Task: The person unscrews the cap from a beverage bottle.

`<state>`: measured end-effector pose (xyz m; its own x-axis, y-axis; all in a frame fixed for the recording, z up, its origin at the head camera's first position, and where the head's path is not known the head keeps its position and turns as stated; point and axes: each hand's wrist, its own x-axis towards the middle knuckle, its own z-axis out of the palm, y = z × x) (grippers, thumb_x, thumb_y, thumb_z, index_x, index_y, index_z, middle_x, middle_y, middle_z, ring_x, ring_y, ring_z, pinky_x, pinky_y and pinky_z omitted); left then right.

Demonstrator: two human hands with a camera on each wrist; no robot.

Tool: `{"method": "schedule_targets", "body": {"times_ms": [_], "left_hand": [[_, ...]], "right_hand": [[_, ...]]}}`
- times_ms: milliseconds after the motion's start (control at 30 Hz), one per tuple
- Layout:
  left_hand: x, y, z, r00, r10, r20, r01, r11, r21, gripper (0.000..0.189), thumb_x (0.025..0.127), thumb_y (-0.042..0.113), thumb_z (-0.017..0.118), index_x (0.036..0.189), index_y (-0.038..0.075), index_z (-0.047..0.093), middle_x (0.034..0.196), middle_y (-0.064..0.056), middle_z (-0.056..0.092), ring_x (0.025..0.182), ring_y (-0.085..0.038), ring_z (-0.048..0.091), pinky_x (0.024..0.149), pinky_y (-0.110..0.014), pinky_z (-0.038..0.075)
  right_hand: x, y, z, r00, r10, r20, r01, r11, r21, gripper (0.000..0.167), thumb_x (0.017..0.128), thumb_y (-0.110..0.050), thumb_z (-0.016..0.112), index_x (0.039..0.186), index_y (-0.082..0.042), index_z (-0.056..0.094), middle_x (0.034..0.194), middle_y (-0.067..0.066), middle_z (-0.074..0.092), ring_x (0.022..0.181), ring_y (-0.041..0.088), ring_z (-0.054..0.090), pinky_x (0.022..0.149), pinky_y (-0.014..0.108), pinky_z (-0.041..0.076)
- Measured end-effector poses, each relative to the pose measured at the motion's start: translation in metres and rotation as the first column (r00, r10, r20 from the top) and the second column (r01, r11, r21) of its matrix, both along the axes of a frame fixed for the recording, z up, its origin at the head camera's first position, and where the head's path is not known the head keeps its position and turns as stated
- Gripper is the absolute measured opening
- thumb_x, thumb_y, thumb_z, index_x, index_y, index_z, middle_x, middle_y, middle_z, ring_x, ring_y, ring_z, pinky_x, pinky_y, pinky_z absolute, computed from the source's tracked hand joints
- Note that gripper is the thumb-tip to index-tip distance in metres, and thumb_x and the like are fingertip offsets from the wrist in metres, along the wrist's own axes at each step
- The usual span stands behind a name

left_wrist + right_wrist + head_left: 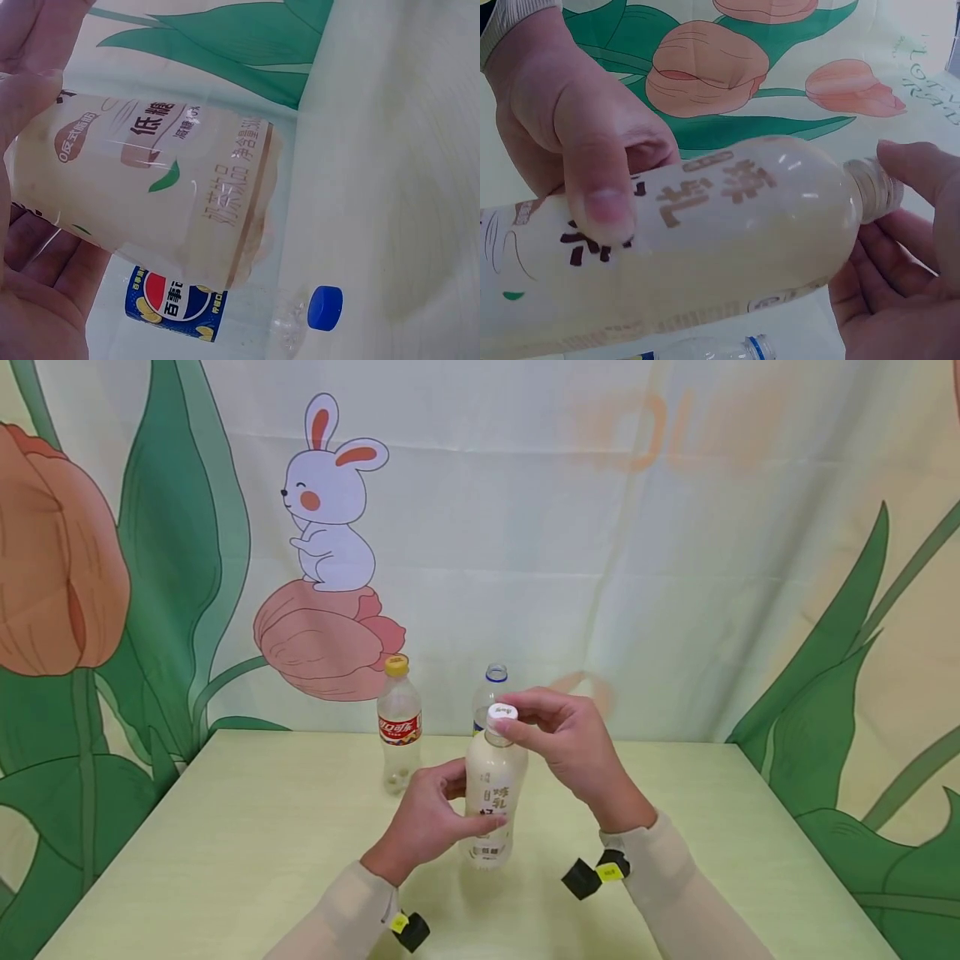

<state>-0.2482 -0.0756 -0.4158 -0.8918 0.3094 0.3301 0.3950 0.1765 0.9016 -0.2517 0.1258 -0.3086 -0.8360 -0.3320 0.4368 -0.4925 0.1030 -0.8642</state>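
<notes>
A milk tea bottle [495,793], pale cream with brown printed characters, stands upright between both hands in the head view. My left hand [427,818] grips its body, thumb across the label and fingers behind. At the top, my right hand [570,743] pinches the white cap [502,717] between thumb and fingers. The right wrist view shows that thumb against the bottle's neck [866,191]. In the left wrist view the bottle's base seems to hang a little above the table; I cannot tell for sure.
Behind the milk tea stands an uncapped Pepsi bottle [491,689], partly hidden. A blue cap [325,308] is by its base in the left wrist view. Left of it is a Coca-Cola bottle [400,731] with a yellow cap. A printed curtain [480,527] hangs behind the table [262,843].
</notes>
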Motion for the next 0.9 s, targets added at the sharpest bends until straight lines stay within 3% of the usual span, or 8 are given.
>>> {"method": "schedule_targets", "body": {"times_ms": [167, 267, 400, 533, 633, 733, 900], "left_hand": [[0.0, -0.001, 0.0, 1.0, -0.002, -0.004, 0.002, 1.0, -0.001, 0.051, 0.076, 0.025, 0.092, 0.123, 0.018, 0.07, 0.115, -0.002, 0.077, 0.103, -0.016, 0.074, 0.096, -0.03, 0.059], [0.0, -0.001, 0.0, 1.0, 0.0, -0.005, 0.0, 1.0, -0.006, 0.051, 0.076, 0.025, 0.092, 0.123, 0.018, 0.07, 0.115, -0.002, 0.077, 0.103, -0.016, 0.074, 0.096, -0.029, 0.058], [0.0, -0.002, 0.0, 1.0, 0.0, -0.006, 0.0, 1.0, -0.009, 0.052, 0.077, 0.026, 0.092, 0.123, 0.018, 0.07, 0.115, -0.001, 0.076, 0.103, -0.017, 0.074, 0.097, -0.03, 0.059], [0.0, -0.002, 0.0, 1.0, 0.0, -0.004, 0.0, 1.0, -0.006, 0.052, 0.077, 0.027, 0.092, 0.123, 0.019, 0.07, 0.116, -0.001, 0.076, 0.103, -0.017, 0.074, 0.097, -0.032, 0.059], [0.0, -0.002, 0.0, 1.0, -0.001, -0.003, 0.001, 1.0, 0.0, 0.052, 0.077, 0.026, 0.092, 0.124, 0.019, 0.07, 0.117, -0.001, 0.076, 0.104, -0.017, 0.074, 0.098, -0.033, 0.059], [0.0, -0.001, 0.001, 1.0, -0.002, -0.004, 0.002, 1.0, 0.003, 0.053, 0.077, 0.026, 0.092, 0.125, 0.019, 0.07, 0.117, -0.001, 0.076, 0.104, -0.017, 0.073, 0.098, -0.035, 0.059], [0.001, -0.001, 0.0, 1.0, 0.004, 0.005, -0.004, 1.0, -0.005, 0.054, 0.077, 0.026, 0.092, 0.126, 0.02, 0.069, 0.118, 0.0, 0.075, 0.104, -0.017, 0.073, 0.097, -0.035, 0.059]], "right_hand": [[-0.004, 0.004, -0.002, 0.994, 0.099, 0.044, -0.1, 0.995, 0.027, 0.03, 0.097, -0.018, 0.071, 0.127, -0.012, 0.072, 0.117, 0.001, 0.074, 0.106, 0.021, 0.07, 0.095, 0.033, 0.057], [-0.006, 0.006, -0.002, 0.987, 0.146, 0.069, -0.148, 0.988, 0.036, 0.033, 0.101, -0.018, 0.066, 0.133, -0.011, 0.068, 0.127, 0.011, 0.07, 0.114, 0.02, 0.068, 0.103, 0.037, 0.053], [-0.006, 0.007, -0.002, 0.983, 0.166, 0.077, -0.17, 0.984, 0.058, 0.034, 0.103, -0.02, 0.062, 0.137, -0.014, 0.065, 0.136, 0.017, 0.065, 0.12, 0.019, 0.065, 0.108, 0.042, 0.05], [-0.006, 0.006, -0.003, 0.981, 0.178, 0.079, -0.182, 0.982, 0.043, 0.039, 0.103, -0.019, 0.062, 0.141, -0.015, 0.062, 0.139, 0.012, 0.064, 0.122, 0.021, 0.064, 0.106, 0.042, 0.051], [-0.004, 0.004, -0.004, 0.987, 0.126, 0.096, -0.127, 0.992, -0.005, 0.043, 0.098, -0.017, 0.069, 0.14, -0.013, 0.062, 0.132, 0.01, 0.066, 0.115, 0.024, 0.067, 0.1, 0.038, 0.055], [0.0, 0.0, -0.004, 0.991, 0.004, 0.136, 0.006, 0.998, -0.069, 0.042, 0.091, -0.017, 0.078, 0.13, -0.01, 0.065, 0.118, 0.006, 0.07, 0.105, 0.023, 0.069, 0.092, 0.033, 0.058], [0.008, -0.009, -0.002, 0.973, -0.164, 0.164, 0.186, 0.973, -0.134, 0.038, 0.081, -0.017, 0.087, 0.111, -0.006, 0.067, 0.101, 0.005, 0.069, 0.094, 0.024, 0.066, 0.08, 0.028, 0.058]]}}
